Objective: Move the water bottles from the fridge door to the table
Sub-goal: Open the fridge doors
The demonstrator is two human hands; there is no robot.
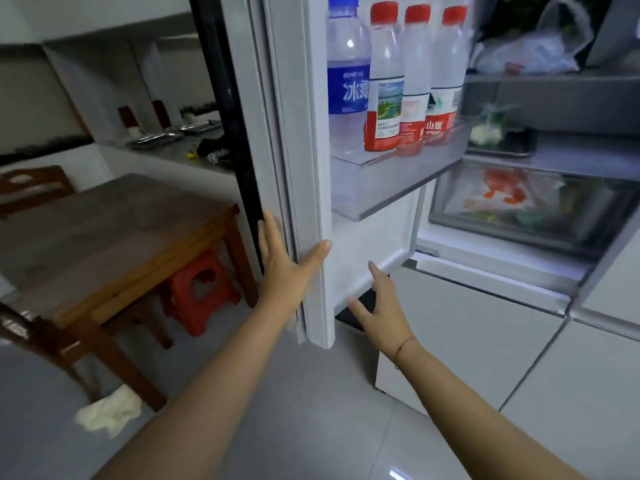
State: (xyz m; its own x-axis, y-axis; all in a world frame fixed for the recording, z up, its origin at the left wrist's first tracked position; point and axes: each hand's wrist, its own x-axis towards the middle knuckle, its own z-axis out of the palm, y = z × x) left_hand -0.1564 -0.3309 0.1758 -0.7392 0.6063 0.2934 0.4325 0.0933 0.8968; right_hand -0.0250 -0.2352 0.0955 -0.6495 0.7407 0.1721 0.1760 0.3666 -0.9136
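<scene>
Fridge door (308,140) stands open. L hand (284,261) grips its lower edge — fingers on the outer face, thumb on the inner side. R hand (381,306) is spread open w/ fingers apart, holding nothing, fingertips at the door's bottom rim. Four water bottles sit upright in the door shelf (391,181): blue-cap bottle (348,77) at left, three red-cap bottles (414,77) beside it, touching in a row. Wooden table (104,230) is to the left — red stool (201,289) under it.
</scene>
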